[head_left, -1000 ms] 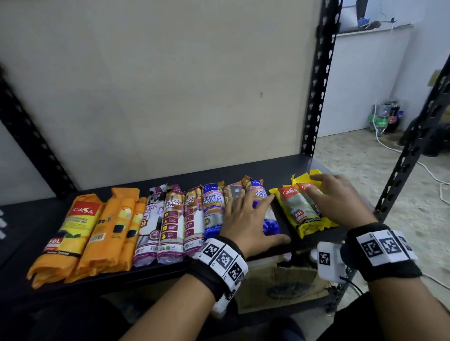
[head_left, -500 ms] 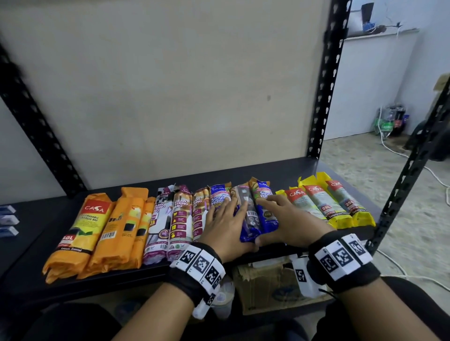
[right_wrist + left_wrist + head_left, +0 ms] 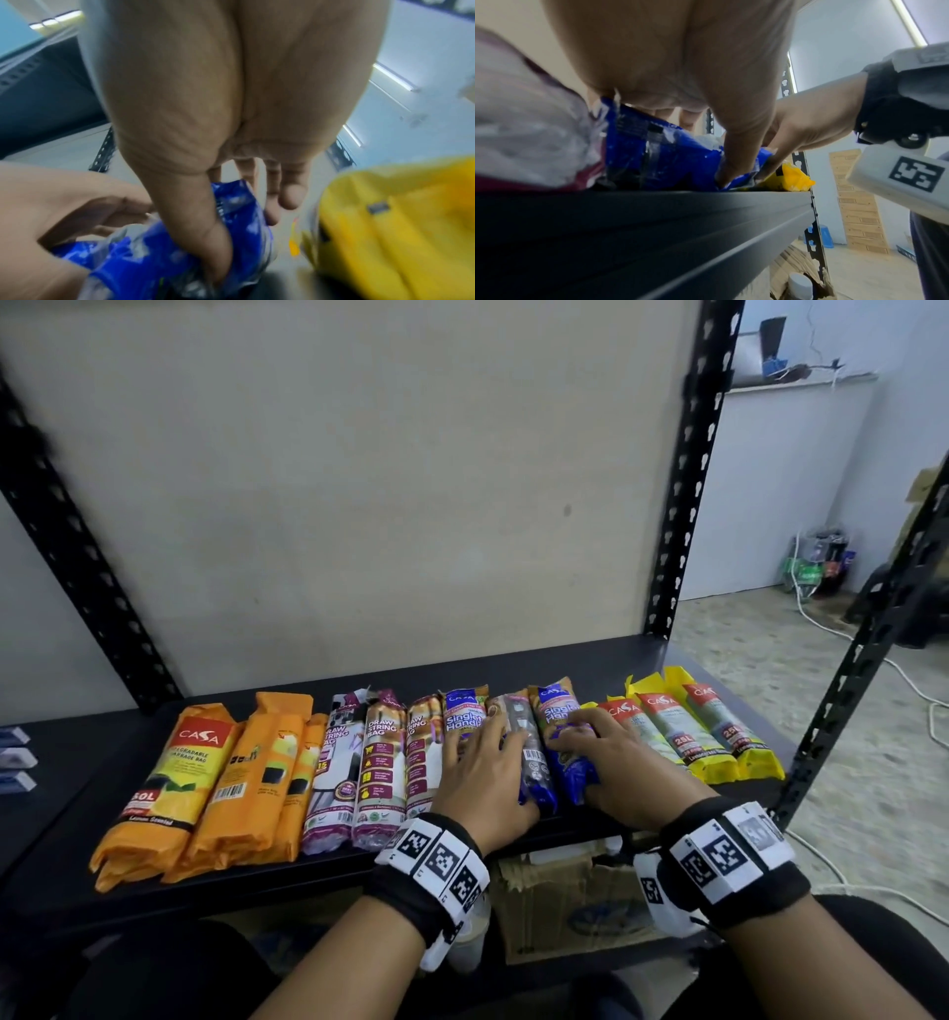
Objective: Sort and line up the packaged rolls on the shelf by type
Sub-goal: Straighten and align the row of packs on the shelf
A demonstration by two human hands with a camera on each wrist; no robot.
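Shelf (image 3: 606,660): black board; bare strip behind the packs up to the beige back panel, a narrow lip in front of them, little spare room at the right end by the black upright (image 3: 852,660).
Row: my packs lie side by side, long axes running front to back, printed tops toward the panel.
Orange packs (image 3: 241,778): far left, three, touching.
Drawstring packs (image 3: 377,762): next, three, maroon and white.
Yellow packs (image 3: 688,737): right end, three, tilted slightly rightward.
Blue packs (image 3: 557,737): centre, between drawstring and yellow groups.
My left hand (image 3: 482,778): palm down, fingers spread flat over the left blue packs, pressing.
My right hand (image 3: 611,762): thumb and curled fingers clasp the rightmost blue pack (image 3: 231,239), just beside the yellow ones.
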